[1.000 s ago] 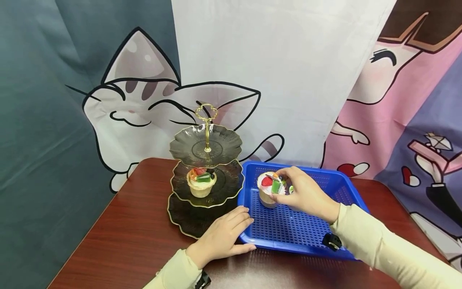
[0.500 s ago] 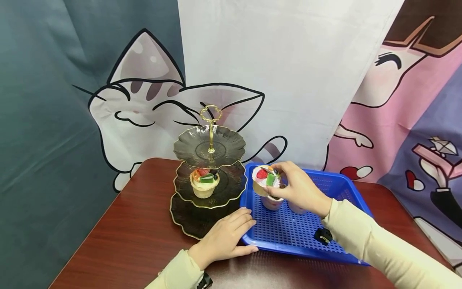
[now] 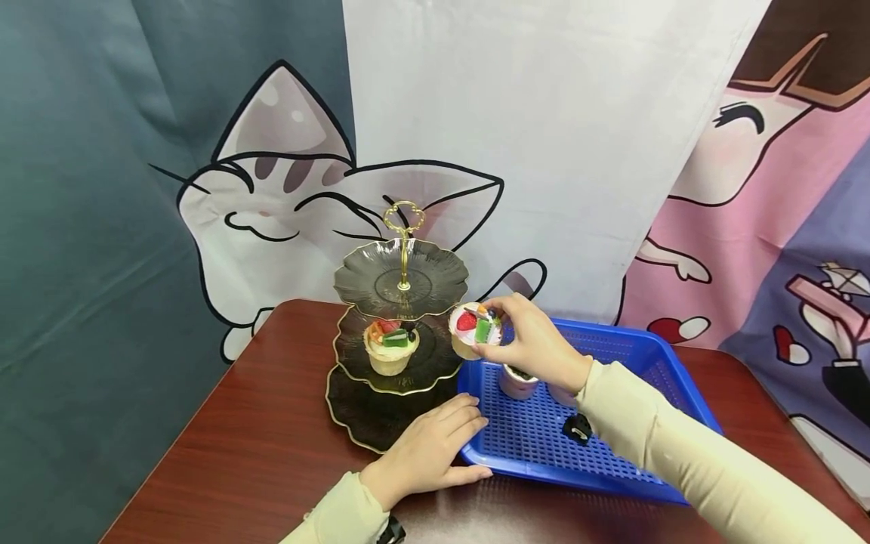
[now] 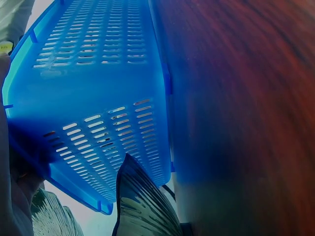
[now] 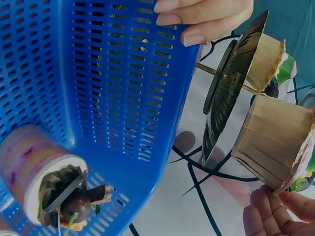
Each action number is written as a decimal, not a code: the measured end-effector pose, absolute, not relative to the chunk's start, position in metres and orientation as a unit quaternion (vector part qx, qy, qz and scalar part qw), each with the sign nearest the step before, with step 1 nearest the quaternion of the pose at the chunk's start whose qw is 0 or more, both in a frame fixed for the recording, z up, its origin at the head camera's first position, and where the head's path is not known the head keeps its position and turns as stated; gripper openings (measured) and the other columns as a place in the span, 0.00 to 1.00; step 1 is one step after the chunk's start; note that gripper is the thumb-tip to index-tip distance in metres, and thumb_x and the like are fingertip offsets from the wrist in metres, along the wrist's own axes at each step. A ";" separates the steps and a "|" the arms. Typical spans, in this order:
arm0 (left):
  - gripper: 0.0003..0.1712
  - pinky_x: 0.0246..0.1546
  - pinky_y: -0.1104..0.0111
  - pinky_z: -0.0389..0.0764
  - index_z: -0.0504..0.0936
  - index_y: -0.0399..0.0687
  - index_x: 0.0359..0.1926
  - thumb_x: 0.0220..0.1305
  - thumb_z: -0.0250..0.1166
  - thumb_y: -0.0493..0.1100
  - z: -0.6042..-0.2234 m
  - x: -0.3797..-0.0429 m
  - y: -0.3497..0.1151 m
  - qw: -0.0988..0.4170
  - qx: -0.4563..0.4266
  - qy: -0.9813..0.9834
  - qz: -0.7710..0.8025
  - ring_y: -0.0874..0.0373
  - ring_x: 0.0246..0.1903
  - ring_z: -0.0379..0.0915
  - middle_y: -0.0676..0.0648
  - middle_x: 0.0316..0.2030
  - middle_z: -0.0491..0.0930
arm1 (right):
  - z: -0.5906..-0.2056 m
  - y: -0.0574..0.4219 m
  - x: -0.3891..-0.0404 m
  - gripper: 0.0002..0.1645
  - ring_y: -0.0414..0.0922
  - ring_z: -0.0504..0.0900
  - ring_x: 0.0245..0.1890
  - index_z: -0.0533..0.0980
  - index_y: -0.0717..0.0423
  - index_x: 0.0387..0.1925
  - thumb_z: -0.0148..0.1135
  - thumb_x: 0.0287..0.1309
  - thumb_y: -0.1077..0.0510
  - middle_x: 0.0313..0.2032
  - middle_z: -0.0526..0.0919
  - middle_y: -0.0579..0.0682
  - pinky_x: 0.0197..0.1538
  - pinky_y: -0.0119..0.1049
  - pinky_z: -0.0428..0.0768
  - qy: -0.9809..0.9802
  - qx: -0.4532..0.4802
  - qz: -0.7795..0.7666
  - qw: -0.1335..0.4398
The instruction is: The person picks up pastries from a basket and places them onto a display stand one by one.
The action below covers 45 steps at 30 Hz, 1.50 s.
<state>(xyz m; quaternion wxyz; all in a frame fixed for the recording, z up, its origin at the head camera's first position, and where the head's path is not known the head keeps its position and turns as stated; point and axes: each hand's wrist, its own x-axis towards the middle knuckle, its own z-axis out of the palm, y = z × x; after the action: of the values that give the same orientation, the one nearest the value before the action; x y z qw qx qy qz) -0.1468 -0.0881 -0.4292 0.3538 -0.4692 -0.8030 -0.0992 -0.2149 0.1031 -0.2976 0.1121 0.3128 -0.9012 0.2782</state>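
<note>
Cupcake [image 3: 464, 332], strawberry-topped in tan paper, is just right of centre in the head view, pinched between thumb and fingers of the right hand [image 3: 533, 344]; at lower centre, the left hand [image 3: 430, 449] hooks close-set fingers over the edge of a blue perforated plastic basket [image 3: 523, 434].

No readable text
You can read no label, brand, number or sign in any of the three views.
</note>
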 end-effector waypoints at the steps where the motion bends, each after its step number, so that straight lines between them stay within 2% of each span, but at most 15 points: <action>1: 0.32 0.65 0.67 0.71 0.81 0.45 0.47 0.56 0.63 0.67 -0.429 -0.147 -0.088 0.353 -0.469 -0.804 -0.100 0.54 0.56 0.75 0.49 0.45 0.82 | -0.298 0.101 -0.216 0.33 0.44 0.75 0.39 0.75 0.59 0.52 0.74 0.44 0.48 0.39 0.78 0.51 0.41 0.36 0.77 -0.901 0.314 0.278 0.111; 17: 0.32 0.65 0.67 0.71 0.81 0.46 0.48 0.57 0.62 0.67 -0.429 -0.146 -0.088 0.356 -0.467 -0.804 -0.092 0.55 0.57 0.74 0.49 0.46 0.81 | -0.308 0.082 -0.232 0.35 0.44 0.75 0.45 0.73 0.57 0.55 0.73 0.47 0.48 0.45 0.77 0.50 0.49 0.40 0.79 -0.893 0.334 0.295 0.056; 26: 0.32 0.65 0.67 0.71 0.81 0.45 0.48 0.56 0.63 0.67 -0.428 -0.146 -0.088 0.357 -0.470 -0.802 -0.092 0.54 0.57 0.74 0.48 0.47 0.81 | -0.313 0.075 -0.237 0.35 0.44 0.75 0.44 0.73 0.57 0.54 0.72 0.46 0.46 0.43 0.77 0.50 0.46 0.37 0.78 -0.896 0.333 0.290 0.043; 37: 0.32 0.66 0.67 0.71 0.81 0.45 0.48 0.56 0.64 0.67 -0.429 -0.145 -0.088 0.361 -0.470 -0.800 -0.093 0.54 0.57 0.74 0.49 0.46 0.81 | -0.314 0.069 -0.243 0.28 0.44 0.75 0.39 0.73 0.56 0.43 0.72 0.46 0.45 0.40 0.76 0.50 0.40 0.34 0.75 -0.893 0.353 0.279 0.034; 45: 0.32 0.66 0.67 0.70 0.81 0.46 0.48 0.56 0.63 0.67 -0.429 -0.146 -0.089 0.361 -0.468 -0.802 -0.088 0.54 0.57 0.74 0.49 0.47 0.81 | -0.313 0.069 -0.245 0.27 0.43 0.74 0.39 0.73 0.55 0.43 0.71 0.47 0.45 0.42 0.76 0.50 0.42 0.35 0.75 -0.895 0.354 0.272 0.021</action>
<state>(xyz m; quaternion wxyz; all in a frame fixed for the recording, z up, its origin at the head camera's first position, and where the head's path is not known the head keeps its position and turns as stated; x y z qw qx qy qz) -0.1456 -0.0887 -0.4287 0.3611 -0.4677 -0.8020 -0.0879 -0.2446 0.0686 -0.3128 0.0214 0.3539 -0.8947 0.2716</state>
